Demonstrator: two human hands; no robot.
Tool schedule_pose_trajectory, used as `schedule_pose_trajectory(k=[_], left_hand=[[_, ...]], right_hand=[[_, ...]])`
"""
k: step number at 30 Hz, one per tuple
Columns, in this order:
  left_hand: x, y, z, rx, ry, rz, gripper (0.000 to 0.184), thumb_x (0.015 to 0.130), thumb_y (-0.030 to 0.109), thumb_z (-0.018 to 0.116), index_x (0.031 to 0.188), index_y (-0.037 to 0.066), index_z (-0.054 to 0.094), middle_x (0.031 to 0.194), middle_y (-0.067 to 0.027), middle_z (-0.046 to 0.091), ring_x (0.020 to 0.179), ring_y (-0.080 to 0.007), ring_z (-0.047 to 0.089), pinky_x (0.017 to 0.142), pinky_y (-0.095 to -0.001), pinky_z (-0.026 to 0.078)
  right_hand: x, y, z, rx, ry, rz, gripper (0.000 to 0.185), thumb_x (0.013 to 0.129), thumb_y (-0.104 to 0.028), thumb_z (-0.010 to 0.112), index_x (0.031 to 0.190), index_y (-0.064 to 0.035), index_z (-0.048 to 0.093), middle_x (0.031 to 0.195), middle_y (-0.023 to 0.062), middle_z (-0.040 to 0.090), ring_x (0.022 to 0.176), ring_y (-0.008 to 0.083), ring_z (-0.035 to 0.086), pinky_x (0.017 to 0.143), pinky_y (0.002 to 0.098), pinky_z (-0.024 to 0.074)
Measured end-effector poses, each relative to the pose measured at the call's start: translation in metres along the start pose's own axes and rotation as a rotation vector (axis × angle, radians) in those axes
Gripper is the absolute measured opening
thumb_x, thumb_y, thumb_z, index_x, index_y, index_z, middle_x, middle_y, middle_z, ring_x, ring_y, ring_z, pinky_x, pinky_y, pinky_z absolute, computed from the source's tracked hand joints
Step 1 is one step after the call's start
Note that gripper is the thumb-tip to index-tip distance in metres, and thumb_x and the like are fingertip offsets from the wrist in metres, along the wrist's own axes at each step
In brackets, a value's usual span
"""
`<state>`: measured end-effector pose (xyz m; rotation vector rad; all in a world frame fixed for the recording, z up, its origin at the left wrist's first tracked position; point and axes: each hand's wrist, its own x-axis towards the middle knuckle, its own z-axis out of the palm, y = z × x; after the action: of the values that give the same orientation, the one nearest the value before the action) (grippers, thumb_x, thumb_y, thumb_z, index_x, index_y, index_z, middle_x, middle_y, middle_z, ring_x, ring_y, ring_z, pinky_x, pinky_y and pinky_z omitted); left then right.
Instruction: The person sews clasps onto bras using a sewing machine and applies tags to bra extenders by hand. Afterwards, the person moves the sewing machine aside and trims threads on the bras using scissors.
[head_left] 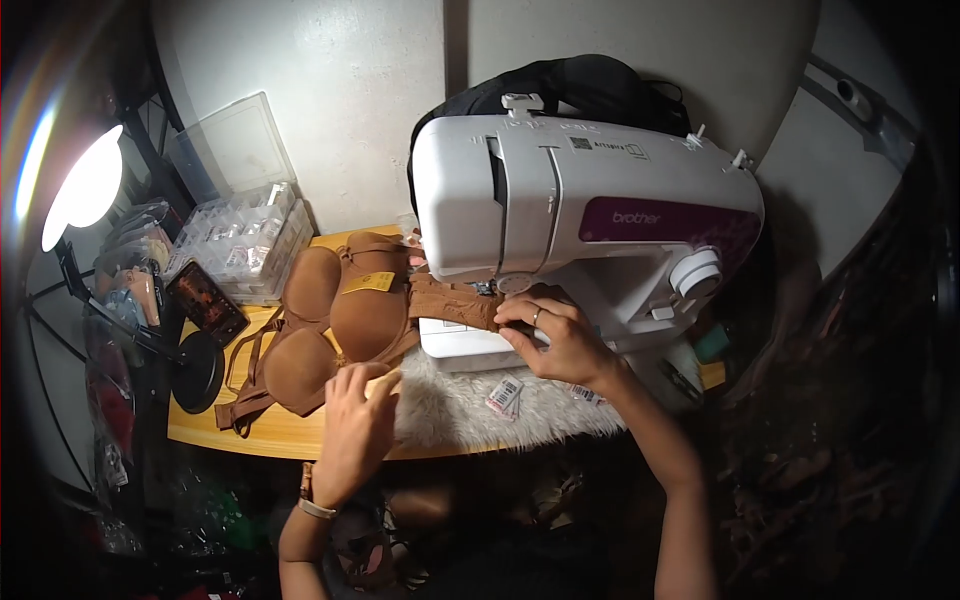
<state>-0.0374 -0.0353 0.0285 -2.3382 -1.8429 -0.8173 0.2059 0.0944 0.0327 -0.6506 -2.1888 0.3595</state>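
Brown bras (368, 325) with moulded cups lie on the left of the table, a yellow tag (368, 283) on one of them. A brown lace bra band (455, 303) stretches from them across the bed of the white sewing machine (475, 200), under its needle area. My right hand (562, 340), a ring on one finger, pinches the band's right end beside the needle area. By the lower cup, my left hand (355, 425) has its fingers curled together; what they hold, if anything, I cannot make out. The needle itself is hidden.
A lit lamp (90, 190), a phone (208, 300) and a clear compartment box (245, 235) stand at the left. White fur cloth (450, 405) with barcode tags (506, 396) covers the table's front. A dark tool (680, 380) lies at right.
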Motion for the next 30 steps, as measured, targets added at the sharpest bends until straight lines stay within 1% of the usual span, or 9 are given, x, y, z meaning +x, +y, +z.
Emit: schedule_pose_trajectory(k=[7,14,18,20,21,24,27,29,30], left_hand=[[0.038,0.111,0.094,-0.348,-0.079,0.187,0.013,0.072,0.009,0.062,0.084,0.005,0.065,0.078,-0.0114,0.059,0.062,-0.0275,0.059,0.05,-0.037,0.045],[0.044,0.143,0.137,-0.242,-0.144,-0.006,0.03,0.084,0.022,0.057,0.103,-0.001,0.057,0.079,-0.0155,0.065,0.062,-0.0317,0.064,0.049,-0.042,0.046],[0.037,0.137,0.127,-0.266,-0.2,-0.088,0.028,0.084,0.026,0.058,0.099,0.002,0.057,0.074,-0.0156,0.064,0.059,-0.0317,0.063,0.049,-0.0407,0.045],[0.031,0.131,0.141,-0.247,-0.207,-0.058,0.028,0.084,0.027,0.058,0.097,0.002,0.056,0.072,-0.0156,0.064,0.058,-0.032,0.062,0.048,-0.0407,0.045],[0.029,0.13,0.148,-0.234,-0.151,-0.026,0.028,0.085,0.029,0.058,0.097,0.004,0.058,0.069,-0.0152,0.063,0.056,-0.0322,0.062,0.047,-0.0407,0.044],[0.03,0.132,0.145,-0.212,-0.083,-0.034,0.024,0.083,0.031,0.062,0.089,0.008,0.064,0.067,-0.0134,0.064,0.055,-0.0312,0.061,0.047,-0.0383,0.043],[0.031,0.138,0.118,-0.218,-0.099,-0.115,0.019,0.081,0.029,0.066,0.082,0.01,0.068,0.07,-0.0132,0.065,0.056,-0.0292,0.061,0.049,-0.0358,0.044],[0.03,0.136,0.106,-0.236,-0.126,-0.152,0.017,0.08,0.026,0.067,0.082,0.009,0.068,0.073,-0.0145,0.065,0.057,-0.0283,0.062,0.05,-0.0357,0.044],[0.027,0.13,0.102,-0.322,-0.061,-0.072,0.015,0.081,0.021,0.067,0.086,0.007,0.065,0.075,-0.0143,0.064,0.059,-0.0257,0.062,0.051,-0.035,0.046]], right_hand=[[-0.012,-0.04,-0.047,0.083,0.011,0.016,0.009,0.077,-0.006,0.066,0.084,-0.0016,0.063,0.09,0.0109,0.065,0.089,0.0263,0.061,0.081,0.0329,0.0463],[-0.115,-0.049,-0.099,0.733,-0.676,0.338,0.011,0.084,-0.009,0.065,0.09,0.0002,0.067,0.09,0.0108,0.067,0.086,0.0188,0.064,0.079,0.0298,0.0495],[-0.186,-0.008,-0.056,0.354,-0.971,0.734,0.018,0.087,-0.013,0.061,0.097,0.0006,0.066,0.094,0.011,0.067,0.09,0.0217,0.064,0.082,0.0298,0.0488],[-0.275,0.044,0.006,0.72,-0.538,0.714,0.024,0.082,-0.009,0.06,0.104,-0.0006,0.064,0.095,0.0147,0.066,0.092,0.0252,0.063,0.081,0.0323,0.0489],[-0.286,0.05,0.025,0.72,-0.532,0.714,0.024,0.082,-0.009,0.06,0.104,-0.0006,0.064,0.095,0.0147,0.066,0.092,0.0252,0.063,0.081,0.0323,0.0489],[-0.278,0.051,0.064,0.346,-0.288,0.597,0.028,0.075,-0.007,0.059,0.103,-0.0013,0.063,0.095,0.019,0.064,0.091,0.0294,0.063,0.079,0.0365,0.0489],[-0.233,0.03,0.062,0.141,-0.376,0.421,0.028,0.072,-0.013,0.06,0.098,-0.0013,0.063,0.091,0.0214,0.064,0.087,0.0334,0.063,0.075,0.0413,0.0484],[-0.204,0.013,0.058,-0.01,-0.786,0.741,0.043,0.073,-0.012,0.06,0.114,-0.0001,0.057,0.098,0.0216,0.064,0.094,0.0323,0.061,0.082,0.0405,0.0476],[-0.203,0.013,0.06,-0.008,-0.782,0.743,0.043,0.073,-0.012,0.06,0.114,-0.0001,0.057,0.098,0.0216,0.064,0.094,0.0323,0.061,0.082,0.0405,0.0476]])
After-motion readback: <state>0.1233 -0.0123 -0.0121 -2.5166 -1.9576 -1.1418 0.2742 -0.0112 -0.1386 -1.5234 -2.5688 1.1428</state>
